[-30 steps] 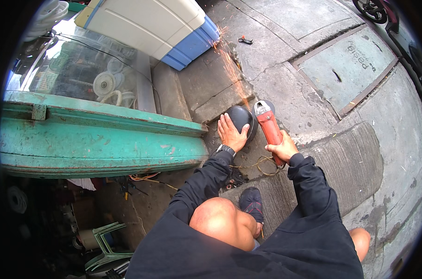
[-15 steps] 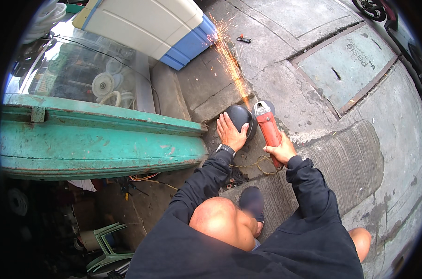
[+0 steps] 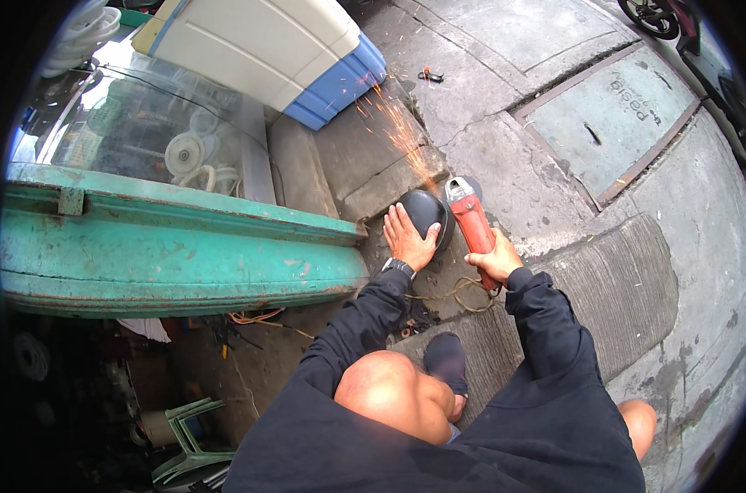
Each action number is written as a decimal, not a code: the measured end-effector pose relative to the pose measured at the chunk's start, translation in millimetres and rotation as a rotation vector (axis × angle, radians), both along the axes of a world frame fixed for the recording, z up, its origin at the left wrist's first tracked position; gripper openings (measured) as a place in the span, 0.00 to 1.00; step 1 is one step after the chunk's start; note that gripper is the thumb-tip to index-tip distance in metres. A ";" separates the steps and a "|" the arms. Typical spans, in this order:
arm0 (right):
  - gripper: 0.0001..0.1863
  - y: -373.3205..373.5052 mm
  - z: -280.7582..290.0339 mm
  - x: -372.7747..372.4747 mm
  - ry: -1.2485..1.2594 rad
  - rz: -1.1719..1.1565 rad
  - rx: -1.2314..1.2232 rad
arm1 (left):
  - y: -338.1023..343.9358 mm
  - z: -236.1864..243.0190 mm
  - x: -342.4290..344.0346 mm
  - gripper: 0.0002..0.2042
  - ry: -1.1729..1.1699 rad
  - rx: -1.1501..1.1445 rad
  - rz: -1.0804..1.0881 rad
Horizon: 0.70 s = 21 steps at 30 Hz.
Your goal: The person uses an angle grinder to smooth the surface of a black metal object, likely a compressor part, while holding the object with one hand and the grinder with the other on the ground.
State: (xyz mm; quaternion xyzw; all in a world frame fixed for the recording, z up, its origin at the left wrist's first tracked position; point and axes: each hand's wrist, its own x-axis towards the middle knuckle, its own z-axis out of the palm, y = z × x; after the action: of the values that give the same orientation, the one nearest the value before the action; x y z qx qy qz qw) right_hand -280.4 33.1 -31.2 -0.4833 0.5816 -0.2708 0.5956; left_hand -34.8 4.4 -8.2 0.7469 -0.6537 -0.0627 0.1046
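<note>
My left hand [image 3: 410, 240] holds a black rounded object [image 3: 418, 209] on the concrete, fingers slightly spread over its curved top. My right hand [image 3: 494, 259] is closed round the handle of a red angle grinder [image 3: 471, 218]. The grinder's metal head is beside the black object's right side, and a spray of orange sparks [image 3: 410, 140] flies forward from there toward a bin. Whether the disc touches the object is hidden. A yellowish cord [image 3: 463, 304] loops below the grinder, near my shoe [image 3: 445, 361].
A green metal ledge [image 3: 167, 255] under a glass case [image 3: 167, 123] runs along the left. Ahead stand a white-and-blue bin [image 3: 258, 41] on a concrete step [image 3: 364, 144], a small black-and-orange tool [image 3: 430, 76], a metal cover [image 3: 611, 123] and a vehicle wheel [image 3: 650, 16]. A green chair [image 3: 188, 444] lies lower left.
The sparks grew brighter half a second ago and are thinner now. The grinder and both hands have barely moved.
</note>
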 end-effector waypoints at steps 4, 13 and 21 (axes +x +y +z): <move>0.55 -12.3 -20.0 2.0 0.009 0.020 0.001 | -0.4 -1.0 -0.5 0.53 -0.002 0.004 -0.011; 0.42 -21.9 -20.1 5.5 0.039 -0.010 -0.075 | 1.1 4.3 -0.3 0.57 -0.018 0.012 -0.060; 0.42 -5.6 -11.8 -0.1 -0.022 -0.021 -0.050 | 0.9 4.3 10.7 0.58 -0.024 0.009 -0.099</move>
State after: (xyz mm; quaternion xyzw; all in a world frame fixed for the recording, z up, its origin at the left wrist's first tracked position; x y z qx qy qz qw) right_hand -280.6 27.5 -43.0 -0.4889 0.5732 -0.2970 0.5867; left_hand -24.0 5.3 -3.9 0.7148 -0.6907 -0.0618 0.0902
